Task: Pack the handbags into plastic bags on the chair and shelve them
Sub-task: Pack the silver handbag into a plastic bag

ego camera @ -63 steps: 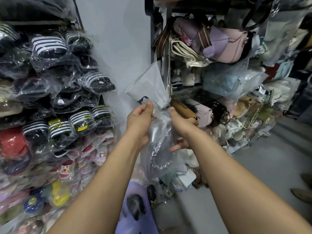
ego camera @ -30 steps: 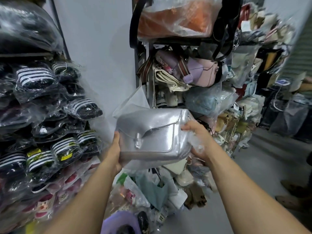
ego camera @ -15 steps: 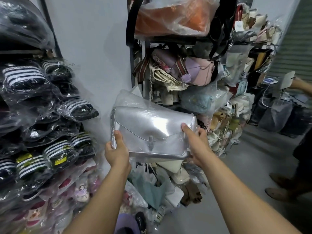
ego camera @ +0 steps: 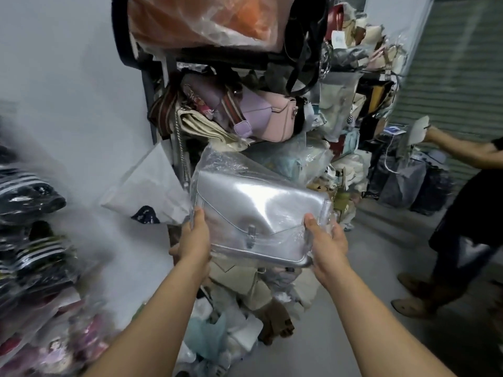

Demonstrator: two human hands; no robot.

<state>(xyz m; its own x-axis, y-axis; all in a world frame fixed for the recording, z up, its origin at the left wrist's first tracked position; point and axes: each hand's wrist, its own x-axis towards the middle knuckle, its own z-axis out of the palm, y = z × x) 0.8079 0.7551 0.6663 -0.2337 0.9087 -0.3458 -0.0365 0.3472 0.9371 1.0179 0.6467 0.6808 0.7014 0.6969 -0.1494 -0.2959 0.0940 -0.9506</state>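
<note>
Moved: two seconds ago the silver handbag (ego camera: 261,213) was hanging down in its plastic bag (ego camera: 217,162); now I hold it broadside between both hands.
Handbag place: in the air, just in front of the crowded rack (ego camera: 149,99), not yet on any shelf.
Left hand (ego camera: 194,240): thumb on the front at the left end, fingers curled behind, gripping through the film.
Right hand (ego camera: 326,243): thumb near the lower right corner, fingers behind, holding handbag and loose film together.
Handling: I judge it light and rather stiff, because it keeps its box shape; the film looks slippery and loose at the top.
Where to hold: at the two short ends, pressing film against the handbag, never the film alone.
Nearby: another person (ego camera: 468,202) stands at the right.
</note>
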